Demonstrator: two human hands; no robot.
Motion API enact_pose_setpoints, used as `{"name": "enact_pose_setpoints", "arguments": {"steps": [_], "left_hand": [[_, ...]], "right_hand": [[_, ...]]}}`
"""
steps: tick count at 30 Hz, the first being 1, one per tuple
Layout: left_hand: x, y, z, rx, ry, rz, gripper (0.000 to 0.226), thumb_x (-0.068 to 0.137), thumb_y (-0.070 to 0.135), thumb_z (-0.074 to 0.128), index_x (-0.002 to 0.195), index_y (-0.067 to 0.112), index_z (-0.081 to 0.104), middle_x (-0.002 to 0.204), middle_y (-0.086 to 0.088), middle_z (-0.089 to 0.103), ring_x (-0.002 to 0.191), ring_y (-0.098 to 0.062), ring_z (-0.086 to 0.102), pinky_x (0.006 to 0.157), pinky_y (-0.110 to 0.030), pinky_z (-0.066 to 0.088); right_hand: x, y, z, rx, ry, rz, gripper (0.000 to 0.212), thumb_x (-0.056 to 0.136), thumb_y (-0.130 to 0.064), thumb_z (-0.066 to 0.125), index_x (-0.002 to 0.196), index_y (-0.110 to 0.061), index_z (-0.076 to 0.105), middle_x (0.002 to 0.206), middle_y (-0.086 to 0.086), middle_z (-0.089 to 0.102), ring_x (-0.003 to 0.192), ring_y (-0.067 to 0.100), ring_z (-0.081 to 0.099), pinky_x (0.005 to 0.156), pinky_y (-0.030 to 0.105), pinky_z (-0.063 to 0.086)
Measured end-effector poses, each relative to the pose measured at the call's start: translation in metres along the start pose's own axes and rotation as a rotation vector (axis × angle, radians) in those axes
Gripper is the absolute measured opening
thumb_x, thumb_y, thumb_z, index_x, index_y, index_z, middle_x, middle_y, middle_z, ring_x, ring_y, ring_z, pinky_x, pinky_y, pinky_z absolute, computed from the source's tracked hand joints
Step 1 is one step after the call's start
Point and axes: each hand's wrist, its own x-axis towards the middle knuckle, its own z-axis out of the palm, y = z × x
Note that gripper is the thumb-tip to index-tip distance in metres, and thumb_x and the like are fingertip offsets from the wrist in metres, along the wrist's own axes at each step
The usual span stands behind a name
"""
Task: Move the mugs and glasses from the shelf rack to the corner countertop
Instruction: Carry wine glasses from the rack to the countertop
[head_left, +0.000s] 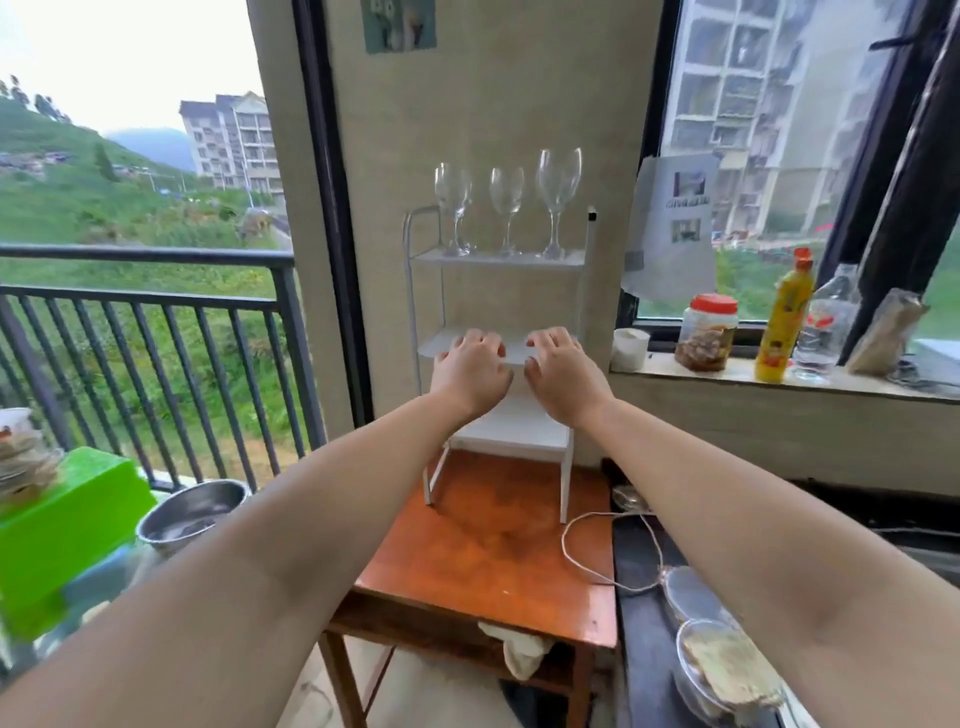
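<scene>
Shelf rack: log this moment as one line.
shelf rack on wooden table | three wine glasses upright on top tier | left hand, right hand at middle tier, holding nothing | no mugs seen

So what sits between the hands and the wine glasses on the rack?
In the head view, only open space and bare wall: both hands, left hand and right hand, are at the middle shelf, while the three wine glasses stand on the top shelf.
</scene>
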Motion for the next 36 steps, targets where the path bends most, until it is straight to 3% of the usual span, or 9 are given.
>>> {"name": "enact_pose_setpoints", "arguments": {"steps": [11, 14, 18, 20, 23, 26, 29, 33, 36], "left_hand": [[0.171, -0.003, -0.019, -0.342, 0.175, -0.057, 0.021, 0.088, 0.015, 0.047, 0.097, 0.007, 0.063, 0.096, -0.011, 0.063, 0.091, -0.028, 0.057, 0.083, -0.034, 0.046], [0.212, -0.008, -0.017, -0.374, 0.187, -0.075, 0.021, 0.089, 0.014, 0.048, 0.086, 0.003, 0.065, 0.085, -0.014, 0.062, 0.081, -0.029, 0.056, 0.074, -0.033, 0.046], [0.253, -0.012, -0.008, -0.388, 0.200, -0.062, 0.021, 0.089, 0.015, 0.050, 0.081, 0.001, 0.062, 0.095, -0.024, 0.066, 0.093, -0.038, 0.061, 0.075, -0.038, 0.048], [0.269, -0.013, -0.002, -0.415, 0.163, -0.065, 0.019, 0.086, 0.016, 0.052, 0.072, 0.005, 0.057, 0.075, -0.014, 0.060, 0.082, -0.033, 0.059, 0.062, -0.031, 0.042], [0.281, -0.012, 0.007, -0.428, 0.141, -0.085, 0.030, 0.083, 0.017, 0.053, 0.055, 0.012, 0.043, 0.057, -0.002, 0.045, 0.065, -0.026, 0.047, 0.050, -0.027, 0.032], [0.288, -0.012, 0.010, -0.465, 0.146, -0.084, 0.023, 0.085, 0.014, 0.052, 0.062, 0.010, 0.055, 0.068, -0.008, 0.062, 0.067, -0.025, 0.054, 0.063, -0.029, 0.044], [0.288, -0.012, 0.010, -0.493, 0.168, -0.068, 0.021, 0.085, 0.012, 0.050, 0.075, 0.004, 0.066, 0.084, -0.011, 0.071, 0.072, -0.026, 0.060, 0.071, -0.033, 0.052], [0.275, -0.009, 0.003, -0.526, 0.254, -0.021, 0.027, 0.090, 0.017, 0.050, 0.076, 0.001, 0.067, 0.084, -0.010, 0.073, 0.072, -0.027, 0.061, 0.069, -0.033, 0.051], [0.257, -0.009, -0.013, -0.573, 0.328, 0.010, 0.031, 0.092, 0.019, 0.050, 0.078, -0.002, 0.069, 0.085, -0.011, 0.074, 0.072, -0.024, 0.062, 0.072, -0.033, 0.052]], "right_hand": [[0.155, 0.019, -0.021, 0.432, 0.311, 0.279, 0.039, 0.095, -0.008, 0.039, 0.131, 0.006, 0.043, 0.131, 0.024, 0.047, 0.115, 0.033, 0.050, 0.081, 0.023, 0.032], [0.201, 0.029, -0.020, 0.680, 0.301, 0.442, 0.043, 0.094, -0.011, 0.040, 0.133, 0.006, 0.036, 0.133, 0.023, 0.047, 0.115, 0.036, 0.055, 0.098, 0.035, 0.046], [0.243, 0.040, -0.020, 1.150, 0.253, 0.605, 0.044, 0.093, -0.006, 0.041, 0.136, 0.003, 0.037, 0.125, 0.015, 0.053, 0.103, 0.029, 0.063, 0.060, 0.035, 0.062], [0.252, 0.043, -0.017, 1.239, 0.236, 0.627, 0.038, 0.093, -0.001, 0.039, 0.130, 0.002, 0.045, 0.104, 0.009, 0.053, 0.083, 0.024, 0.065, 0.059, 0.039, 0.061], [0.260, 0.048, -0.013, 1.260, 0.235, 0.650, 0.039, 0.092, 0.003, 0.036, 0.130, -0.001, 0.047, 0.112, 0.005, 0.046, 0.068, 0.022, 0.067, 0.049, 0.037, 0.060], [0.263, 0.052, -0.014, 1.213, 0.245, 0.681, 0.041, 0.093, 0.004, 0.031, 0.133, 0.001, 0.041, 0.115, 0.011, 0.052, 0.058, 0.025, 0.069, 0.045, 0.035, 0.059], [0.257, 0.051, -0.019, 1.245, 0.278, 0.723, 0.037, 0.096, 0.003, 0.029, 0.131, 0.003, 0.042, 0.085, 0.023, 0.062, 0.037, 0.028, 0.063, 0.037, 0.035, 0.055], [0.243, 0.039, -0.026, 1.121, 0.334, 0.540, 0.017, 0.099, -0.003, 0.030, 0.107, -0.004, 0.045, 0.104, 0.021, 0.053, 0.048, 0.024, 0.065, 0.036, 0.029, 0.053], [0.228, 0.026, -0.033, 1.105, 0.378, 0.464, 0.013, 0.101, -0.009, 0.032, 0.099, -0.006, 0.045, 0.095, 0.014, 0.051, 0.052, 0.022, 0.063, 0.039, 0.031, 0.055]]}}
